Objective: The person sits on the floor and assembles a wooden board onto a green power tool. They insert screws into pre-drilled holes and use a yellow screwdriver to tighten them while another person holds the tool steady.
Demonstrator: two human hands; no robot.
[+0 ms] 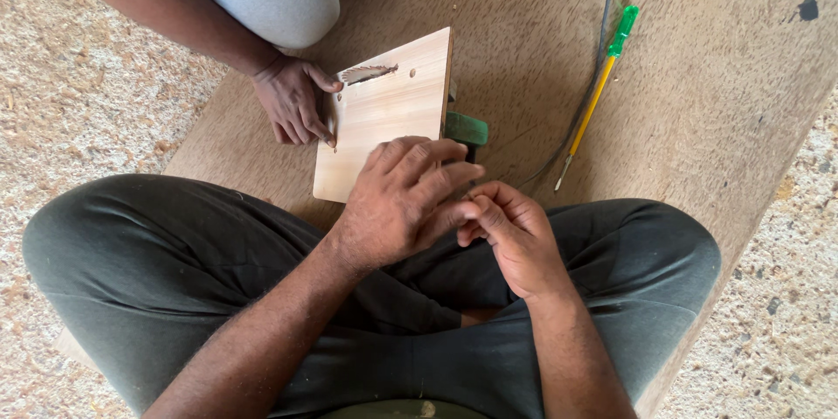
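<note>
A person is sitting cross-legged on a brown board floor. Their left hand (397, 201) is lying flat, fingers spread, on the near corner of a pale wooden panel (384, 113), seemingly steadying it. Their right hand (511, 240) is curling beside it, its grip pinching something unseen. Farther off, a co-worker's hand (295, 100) is bracing the panel's far edge. A green-handled screwdriver (598, 92) is lying well apart.

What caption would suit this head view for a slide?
Seated person's left hand and right hand meet beside a wooden board that another person's hand steadies.
</note>
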